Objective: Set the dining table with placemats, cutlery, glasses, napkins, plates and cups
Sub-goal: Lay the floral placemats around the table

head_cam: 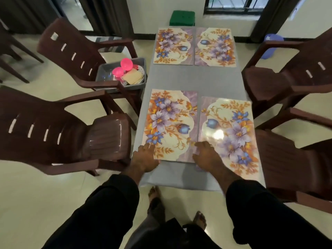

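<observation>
Four floral placemats are lying on the grey counter (194,79): the far left placemat (173,45) and the far right placemat (215,46) are sitting side by side at the far end, and the near left placemat (170,123) and the near right placemat (230,133) are lying side by side at the near end, the right one slightly skewed.

The left hand (145,158) is resting flat on the near left corner of the near left placemat, its fingers (146,147) straight and slightly spread, holding nothing. The right hand (206,155) is pressing down across the seam between the two near placemats, its fingers (199,145) extended and loosely spread.

A grey plastic bin (138,62) is sitting on the seat of the far left brown chair (75,56), just beside the counter's left edge. Inside it, two pink plastic cups (122,68) are lying next to folded beige napkins (133,77), with stacked plates (141,69) behind them; clear items at the bin's left are too blurred to name.

Other brown chairs are standing around the counter, and a green stool (182,17) is standing beyond its far end.
</observation>
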The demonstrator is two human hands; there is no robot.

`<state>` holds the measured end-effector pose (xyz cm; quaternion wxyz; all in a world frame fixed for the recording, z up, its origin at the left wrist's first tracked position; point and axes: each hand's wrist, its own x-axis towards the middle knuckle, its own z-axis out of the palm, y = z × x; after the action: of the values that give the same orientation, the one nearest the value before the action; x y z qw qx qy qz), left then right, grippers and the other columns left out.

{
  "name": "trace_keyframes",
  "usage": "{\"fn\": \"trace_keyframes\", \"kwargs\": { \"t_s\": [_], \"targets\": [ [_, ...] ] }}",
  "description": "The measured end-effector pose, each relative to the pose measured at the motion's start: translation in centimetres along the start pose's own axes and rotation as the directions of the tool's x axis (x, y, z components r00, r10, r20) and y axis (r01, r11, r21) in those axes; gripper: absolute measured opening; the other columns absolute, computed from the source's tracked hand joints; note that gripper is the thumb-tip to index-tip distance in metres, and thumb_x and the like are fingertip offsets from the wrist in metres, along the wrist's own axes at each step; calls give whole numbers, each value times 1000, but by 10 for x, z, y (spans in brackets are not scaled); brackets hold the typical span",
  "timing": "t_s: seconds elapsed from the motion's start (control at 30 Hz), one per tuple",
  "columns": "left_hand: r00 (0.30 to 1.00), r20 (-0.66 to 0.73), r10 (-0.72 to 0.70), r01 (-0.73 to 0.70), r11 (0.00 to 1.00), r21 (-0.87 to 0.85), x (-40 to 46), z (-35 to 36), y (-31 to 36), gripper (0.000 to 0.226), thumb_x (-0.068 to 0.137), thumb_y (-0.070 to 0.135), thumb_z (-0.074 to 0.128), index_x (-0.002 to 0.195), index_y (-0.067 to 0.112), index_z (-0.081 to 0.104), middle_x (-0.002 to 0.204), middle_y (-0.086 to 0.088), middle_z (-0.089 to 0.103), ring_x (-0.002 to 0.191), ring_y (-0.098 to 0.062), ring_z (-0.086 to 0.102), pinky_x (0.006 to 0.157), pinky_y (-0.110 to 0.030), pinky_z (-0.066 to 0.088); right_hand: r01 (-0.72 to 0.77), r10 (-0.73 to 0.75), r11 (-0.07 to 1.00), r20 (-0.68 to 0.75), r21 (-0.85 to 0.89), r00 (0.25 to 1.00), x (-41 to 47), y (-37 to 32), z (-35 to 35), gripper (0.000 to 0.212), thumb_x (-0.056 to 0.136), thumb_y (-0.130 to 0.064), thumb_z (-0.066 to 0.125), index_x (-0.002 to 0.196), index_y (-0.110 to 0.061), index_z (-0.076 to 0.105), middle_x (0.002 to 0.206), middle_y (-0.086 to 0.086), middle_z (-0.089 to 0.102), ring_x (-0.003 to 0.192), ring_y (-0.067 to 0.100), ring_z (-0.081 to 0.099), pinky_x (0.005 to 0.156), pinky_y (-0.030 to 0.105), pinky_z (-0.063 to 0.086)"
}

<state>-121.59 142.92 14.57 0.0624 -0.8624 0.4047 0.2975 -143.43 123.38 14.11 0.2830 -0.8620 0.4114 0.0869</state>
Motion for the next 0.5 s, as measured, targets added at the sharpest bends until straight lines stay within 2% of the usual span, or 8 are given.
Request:
{"fn": "trace_keyframes", "kwargs": {
  "t_s": [0.1,0.17,0.27,0.4,0.5],
  "targets": [
    [1000,1,-29,29,998,46,-17,27,-16,97,97,72,54,170,23,14,179,-6,11,162,-31,17,127,-53,28,206,-212,944,1,-257,977,-6,-4,28,66,89,-41,69,147,-15,55,158,14,45,141,39,48,108,53,43],
    [1000,-10,-25,25,998,52,-21,34,-26,99,98,73,49,171,20,9,180,-5,5,165,-27,9,130,-54,22,262,-270,898,26,-353,962,-6,-9,44,65,86,-46,72,141,-12,60,157,16,48,142,39,49,109,60,42],
    [1000,-11,15,-14,996,85,-21,41,-41,99,100,74,42,172,18,3,180,-4,-2,166,-24,2,132,-54,14,269,-273,861,55,-432,961,0,-20,61,67,83,-47,79,135,-8,66,148,19,57,137,41,55,109,67,41],
    [995,-51,80,-76,994,80,0,35,-59,96,102,74,38,171,17,3,180,-6,-3,166,-25,1,133,-55,8,214,-225,876,26,-432,974,24,-37,60,67,97,-51,60,150,-12,52,162,13,43,151,36,38,118,65,27],
    [989,-78,128,-123,990,69,25,19,-70,93,104,71,40,171,17,7,180,-6,0,166,-25,4,133,-54,9,184,-196,880,16,-437,980,49,-50,54,67,101,-54,52,155,-16,44,167,8,36,155,31,31,120,60,23]
  ]
}}
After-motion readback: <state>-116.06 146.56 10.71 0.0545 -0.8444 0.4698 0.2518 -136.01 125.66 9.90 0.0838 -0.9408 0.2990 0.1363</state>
